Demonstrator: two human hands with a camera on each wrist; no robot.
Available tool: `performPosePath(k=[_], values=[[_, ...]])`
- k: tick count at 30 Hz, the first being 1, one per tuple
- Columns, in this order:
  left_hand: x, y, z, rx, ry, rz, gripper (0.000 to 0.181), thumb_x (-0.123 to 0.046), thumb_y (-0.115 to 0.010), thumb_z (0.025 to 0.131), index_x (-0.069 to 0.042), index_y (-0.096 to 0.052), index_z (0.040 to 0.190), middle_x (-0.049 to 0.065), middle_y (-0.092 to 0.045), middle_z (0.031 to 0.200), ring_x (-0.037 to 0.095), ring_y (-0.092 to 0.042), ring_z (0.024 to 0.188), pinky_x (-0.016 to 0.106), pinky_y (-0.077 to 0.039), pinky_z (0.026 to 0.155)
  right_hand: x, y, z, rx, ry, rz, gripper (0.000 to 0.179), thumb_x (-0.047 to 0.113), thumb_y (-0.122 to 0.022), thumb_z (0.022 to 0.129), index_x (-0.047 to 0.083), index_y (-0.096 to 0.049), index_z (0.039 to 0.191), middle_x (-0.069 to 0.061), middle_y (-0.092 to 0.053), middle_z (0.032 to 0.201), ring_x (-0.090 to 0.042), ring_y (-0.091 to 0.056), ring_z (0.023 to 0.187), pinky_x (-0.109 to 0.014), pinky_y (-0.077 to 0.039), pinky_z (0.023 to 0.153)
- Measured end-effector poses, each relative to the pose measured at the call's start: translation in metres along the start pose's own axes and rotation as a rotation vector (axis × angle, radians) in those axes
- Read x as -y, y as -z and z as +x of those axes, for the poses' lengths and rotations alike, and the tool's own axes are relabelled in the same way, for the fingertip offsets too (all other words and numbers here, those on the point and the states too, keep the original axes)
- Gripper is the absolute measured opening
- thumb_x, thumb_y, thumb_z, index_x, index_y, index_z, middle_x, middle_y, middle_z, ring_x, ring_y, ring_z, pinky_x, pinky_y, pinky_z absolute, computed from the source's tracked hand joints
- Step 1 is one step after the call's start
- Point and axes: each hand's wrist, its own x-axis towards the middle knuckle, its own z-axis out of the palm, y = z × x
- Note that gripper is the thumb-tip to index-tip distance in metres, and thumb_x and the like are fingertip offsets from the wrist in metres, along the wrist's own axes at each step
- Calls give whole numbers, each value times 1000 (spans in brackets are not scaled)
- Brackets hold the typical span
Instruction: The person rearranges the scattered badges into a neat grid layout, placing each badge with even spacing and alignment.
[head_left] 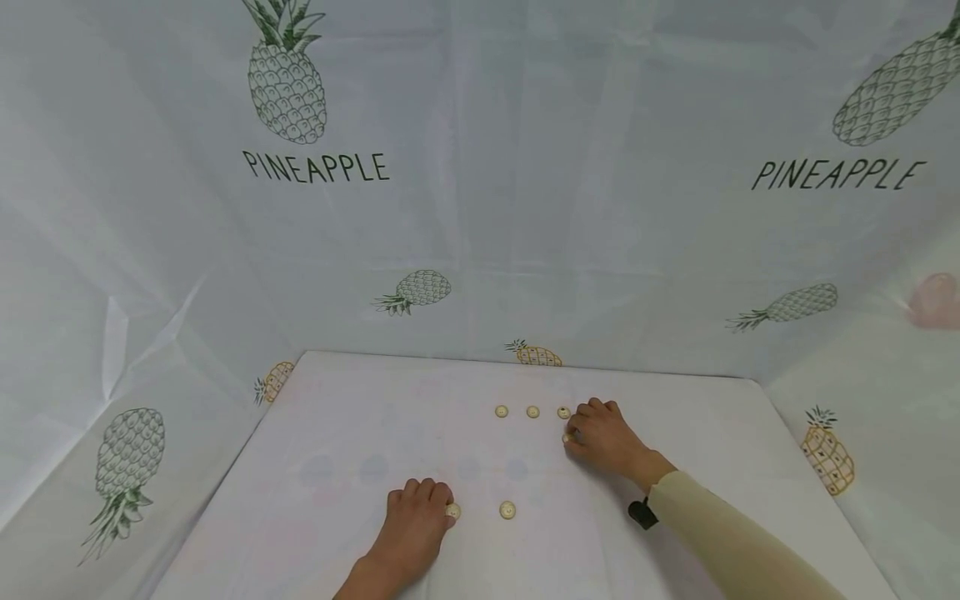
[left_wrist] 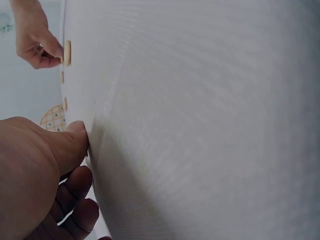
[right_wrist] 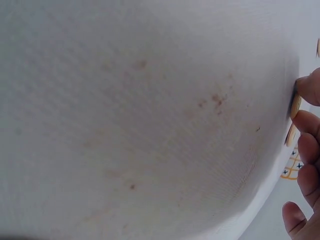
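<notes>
My right hand (head_left: pixel 603 435) pinches a small round pale wooden disc (right_wrist: pixel 296 104) between thumb and forefinger, close over the white tabletop (head_left: pixel 660 408). Just beyond it lies the rightmost disc (head_left: pixel 564 412) of a row of three. My left hand (head_left: pixel 416 521), nearer the front, has its thumb and fingertips at another disc (head_left: pixel 453 511), gripping its edge; the thumb hides that disc in the left wrist view. To the right of the left hand, one more disc (head_left: pixel 507 510) lies flat by itself.
The other two discs of the back row, a middle one (head_left: pixel 532 412) and a left one (head_left: pixel 502 411), lie flat. A white cloth (head_left: pixel 525 208) with pineapple prints hangs behind and around the table. A small black object (head_left: pixel 642 513) sits under the right sleeve cuff.
</notes>
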Motion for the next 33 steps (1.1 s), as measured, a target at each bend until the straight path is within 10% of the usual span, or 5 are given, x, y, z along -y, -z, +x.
performPosePath(k=[33], values=[[1, -8, 3, -28, 10, 11, 26, -29, -78, 94, -14, -61, 106, -2, -56, 96, 18, -47, 87, 45, -43, 79, 25, 21, -41, -196, 2, -24, 12, 17, -83, 88, 12, -73, 91, 0, -66, 91, -22, -54, 89, -48, -44, 87]])
